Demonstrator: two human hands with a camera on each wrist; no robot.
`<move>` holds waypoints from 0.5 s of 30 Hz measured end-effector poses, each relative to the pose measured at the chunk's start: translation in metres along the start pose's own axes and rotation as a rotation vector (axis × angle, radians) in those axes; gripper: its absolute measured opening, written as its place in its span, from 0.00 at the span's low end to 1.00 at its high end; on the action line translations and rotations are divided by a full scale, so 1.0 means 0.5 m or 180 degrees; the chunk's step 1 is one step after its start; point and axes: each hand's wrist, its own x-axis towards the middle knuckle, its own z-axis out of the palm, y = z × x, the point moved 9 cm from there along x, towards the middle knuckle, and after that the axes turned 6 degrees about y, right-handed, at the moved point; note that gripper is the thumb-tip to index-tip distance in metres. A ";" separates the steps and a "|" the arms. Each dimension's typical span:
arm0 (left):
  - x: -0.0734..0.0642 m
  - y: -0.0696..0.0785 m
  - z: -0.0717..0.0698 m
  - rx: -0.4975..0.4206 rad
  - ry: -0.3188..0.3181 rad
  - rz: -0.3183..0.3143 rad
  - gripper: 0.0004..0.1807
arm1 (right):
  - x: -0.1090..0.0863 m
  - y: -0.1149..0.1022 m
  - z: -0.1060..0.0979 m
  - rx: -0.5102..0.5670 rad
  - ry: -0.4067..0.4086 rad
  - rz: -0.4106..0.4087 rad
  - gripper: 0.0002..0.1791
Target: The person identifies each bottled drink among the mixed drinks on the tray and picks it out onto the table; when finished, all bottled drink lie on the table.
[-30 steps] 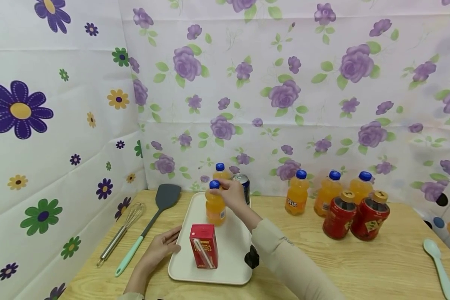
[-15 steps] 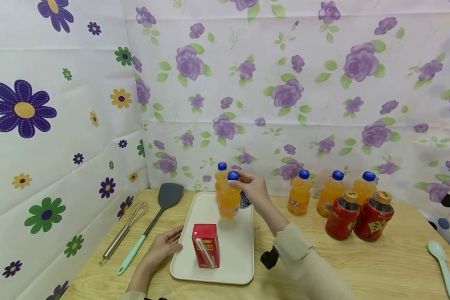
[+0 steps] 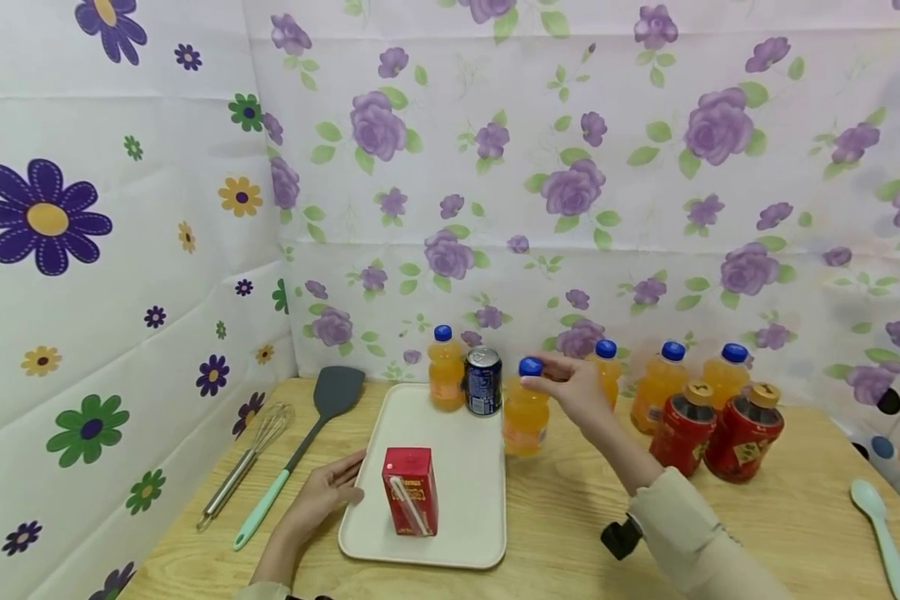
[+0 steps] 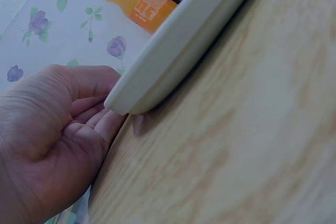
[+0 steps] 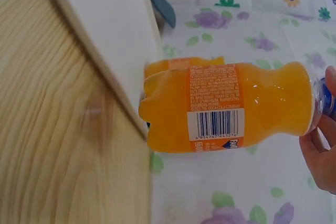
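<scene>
My right hand (image 3: 579, 393) pinches an orange soda bottle (image 3: 526, 419) by its neck, just under the blue cap. The bottle hangs beside the right edge of the cream tray (image 3: 457, 500); its barcode label shows in the right wrist view. With my left hand (image 3: 322, 498) I hold the tray's left edge; the left wrist view shows the thumb at the rim and fingertips reaching under it. On the tray stand a red drink carton (image 3: 410, 492) with a straw, another orange soda bottle (image 3: 446, 371) and a dark blue can (image 3: 483, 383).
Right of the tray stand several orange soda bottles (image 3: 658, 387) and two red-labelled dark bottles (image 3: 746, 435). A pale green spoon (image 3: 879, 521) lies far right. A whisk (image 3: 243, 467) and a spatula (image 3: 300, 454) lie left. Floral cloth (image 3: 555, 275) backs the table.
My right hand has lifted the orange soda bottle from the tray and carried it right, past the tray's edge. The can behind is uncovered. My left hand keeps its place.
</scene>
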 end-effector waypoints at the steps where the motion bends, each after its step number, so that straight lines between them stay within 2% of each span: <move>1: -0.001 -0.001 -0.001 -0.0003 0.0006 -0.0005 0.39 | -0.004 0.004 -0.012 -0.0033 0.0024 -0.0010 0.28; 8: -0.007 -0.002 -0.008 0.0000 0.0038 -0.0005 0.39 | -0.022 0.036 -0.087 -0.0177 0.0194 0.0181 0.32; 15: -0.003 0.000 -0.001 -0.0006 0.0012 0.0024 0.39 | -0.032 0.062 -0.153 -0.0509 0.0324 0.0272 0.35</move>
